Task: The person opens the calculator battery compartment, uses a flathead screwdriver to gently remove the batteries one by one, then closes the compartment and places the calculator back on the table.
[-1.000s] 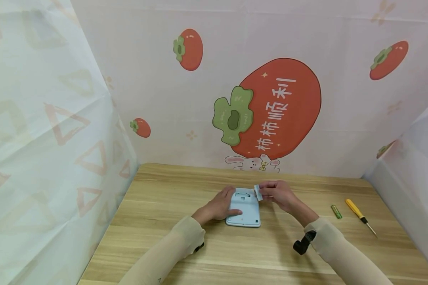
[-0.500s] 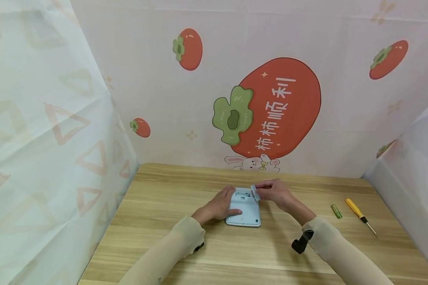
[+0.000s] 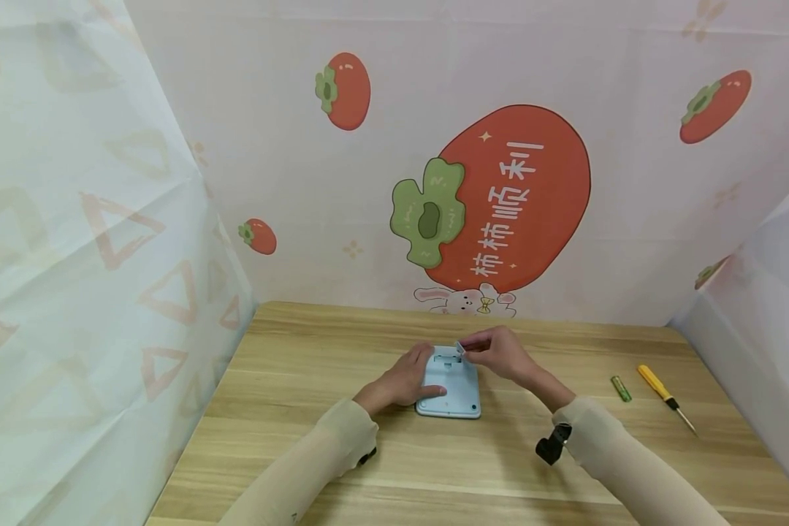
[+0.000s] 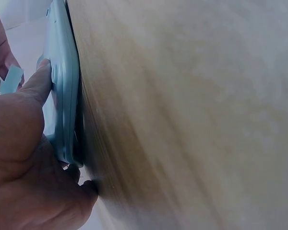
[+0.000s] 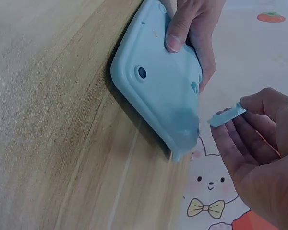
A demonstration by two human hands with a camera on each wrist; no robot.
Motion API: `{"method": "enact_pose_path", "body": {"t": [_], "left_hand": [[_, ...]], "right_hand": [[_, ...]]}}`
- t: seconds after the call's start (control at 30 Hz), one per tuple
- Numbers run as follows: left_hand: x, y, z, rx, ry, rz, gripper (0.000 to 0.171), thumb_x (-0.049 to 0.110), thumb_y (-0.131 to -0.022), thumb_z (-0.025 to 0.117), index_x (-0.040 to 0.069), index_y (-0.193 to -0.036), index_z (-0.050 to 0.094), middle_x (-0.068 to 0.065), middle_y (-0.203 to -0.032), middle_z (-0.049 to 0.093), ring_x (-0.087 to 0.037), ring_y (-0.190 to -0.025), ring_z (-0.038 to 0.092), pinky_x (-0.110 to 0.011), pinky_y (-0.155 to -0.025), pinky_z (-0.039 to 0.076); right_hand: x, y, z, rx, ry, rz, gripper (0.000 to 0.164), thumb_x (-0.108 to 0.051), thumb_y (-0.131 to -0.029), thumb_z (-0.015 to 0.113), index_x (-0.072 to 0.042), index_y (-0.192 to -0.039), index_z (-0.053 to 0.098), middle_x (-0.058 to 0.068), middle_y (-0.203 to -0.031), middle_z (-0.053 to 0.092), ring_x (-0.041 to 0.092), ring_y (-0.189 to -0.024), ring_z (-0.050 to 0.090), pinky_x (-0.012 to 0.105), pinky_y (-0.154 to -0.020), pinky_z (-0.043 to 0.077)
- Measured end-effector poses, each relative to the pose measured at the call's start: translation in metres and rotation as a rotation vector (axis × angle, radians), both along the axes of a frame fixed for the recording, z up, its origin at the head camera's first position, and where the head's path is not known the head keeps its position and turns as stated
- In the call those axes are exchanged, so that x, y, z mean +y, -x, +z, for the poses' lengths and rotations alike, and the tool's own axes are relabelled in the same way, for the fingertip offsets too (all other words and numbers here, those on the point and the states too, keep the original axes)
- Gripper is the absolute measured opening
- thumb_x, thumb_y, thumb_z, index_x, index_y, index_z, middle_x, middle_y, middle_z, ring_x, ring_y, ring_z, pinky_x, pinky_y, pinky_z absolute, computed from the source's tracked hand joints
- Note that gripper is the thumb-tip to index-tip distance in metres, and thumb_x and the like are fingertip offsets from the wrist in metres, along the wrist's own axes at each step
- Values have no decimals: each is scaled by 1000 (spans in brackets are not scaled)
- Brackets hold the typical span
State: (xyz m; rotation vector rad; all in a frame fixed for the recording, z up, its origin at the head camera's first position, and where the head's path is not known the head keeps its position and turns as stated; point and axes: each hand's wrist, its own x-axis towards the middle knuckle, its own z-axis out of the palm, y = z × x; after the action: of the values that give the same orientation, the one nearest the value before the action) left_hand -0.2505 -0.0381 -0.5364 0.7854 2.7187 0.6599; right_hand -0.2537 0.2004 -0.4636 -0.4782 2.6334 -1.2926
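A light blue calculator lies face down on the table, its battery compartment uncovered near the far end. My left hand grips its left side, thumb across the back. The left wrist view shows fingers at the lower edge of the calculator. Between thumb and fingers my right hand pinches a small light blue battery cover, tilted above the compartment's right end. In the right wrist view this battery cover is apart from the calculator. Whether a battery sits inside is too small to tell.
To the right on the wooden table lie a green battery and a yellow-handled screwdriver. A printed paper backdrop rises behind the table's far edge and along both sides.
My right hand has moved left with the battery cover, from beside the calculator's right edge to over its compartment. The left hand and the calculator stay in place.
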Motion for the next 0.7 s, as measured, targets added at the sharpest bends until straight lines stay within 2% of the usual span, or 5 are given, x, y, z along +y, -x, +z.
{"method": "enact_pose_path", "body": {"t": [0.13, 0.3, 0.4, 0.57, 0.7], "left_hand": [[0, 1, -1, -5, 8, 0, 90, 48, -104, 66, -1, -164, 22, -20, -171, 26, -33, -159, 26, -48, -130, 25], [0, 0, 3, -31, 11, -4, 90, 46, -104, 68, -2, -164, 21, -21, -171, 25, -34, -159, 25, -49, -130, 25], [0, 0, 3, -31, 10, -8, 90, 46, -104, 67, -3, -164, 21, -21, -171, 24, -34, -160, 24, -49, -130, 23], [0, 4, -7, -5, 5, -12, 91, 49, -104, 66, -2, -164, 21, -21, -171, 25, -33, -160, 23, -48, -130, 23], [0, 5, -9, 2, 2, -13, 92, 49, -103, 68, -2, -164, 21, -20, -170, 26, -33, -160, 24, -49, -130, 23]], "right_hand": [[-3, -1, -1, 95, -66, 62, 23, -2, -94, 78, -1, -117, 81, 10, -109, 80, 17, -89, 73, 32, -81, 64], [-8, -4, -1, 184, -120, 122, 26, 2, -92, 78, 2, -118, 79, 13, -111, 80, 20, -94, 77, 37, -83, 65], [-11, -4, -2, 277, -185, 154, 27, 2, -91, 79, 2, -117, 80, 13, -111, 80, 20, -95, 78, 37, -83, 65], [-15, -5, -7, 463, -309, 221, 27, 3, -87, 82, 2, -114, 80, 11, -109, 80, 23, -98, 78, 38, -83, 65], [-20, -7, -8, 505, -365, 268, 29, 2, -87, 85, 3, -115, 79, 13, -111, 80, 26, -102, 78, 39, -83, 65]]}}
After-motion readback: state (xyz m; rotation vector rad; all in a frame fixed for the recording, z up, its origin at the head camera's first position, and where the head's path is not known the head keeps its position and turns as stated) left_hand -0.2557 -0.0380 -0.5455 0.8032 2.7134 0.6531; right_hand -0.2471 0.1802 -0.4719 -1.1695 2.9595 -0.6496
